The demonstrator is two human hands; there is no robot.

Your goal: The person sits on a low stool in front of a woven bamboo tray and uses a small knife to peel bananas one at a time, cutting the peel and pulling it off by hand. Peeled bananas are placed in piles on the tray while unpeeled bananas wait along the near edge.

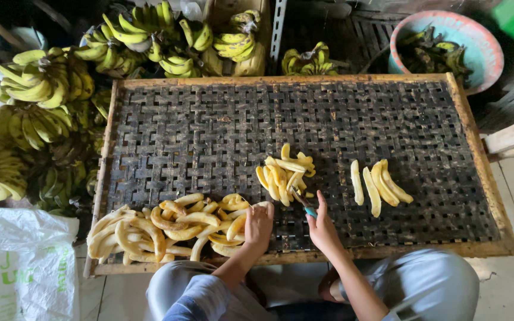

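On the dark woven drying tray with a wooden frame point(209, 128), the left hand point(259, 226) has its fingers clamped on a peeled yellow banana point(237, 225) at the tray's near edge; the right hand point(322, 229) grips a small teal-handled knife point(304, 203) just beside a heap of peeled bananas point(284, 173) mid-tray

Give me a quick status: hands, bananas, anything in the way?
Left hand on a peeled banana from the pile. Right hand holds a small knife. Woven tray clear ahead; nothing blocking.
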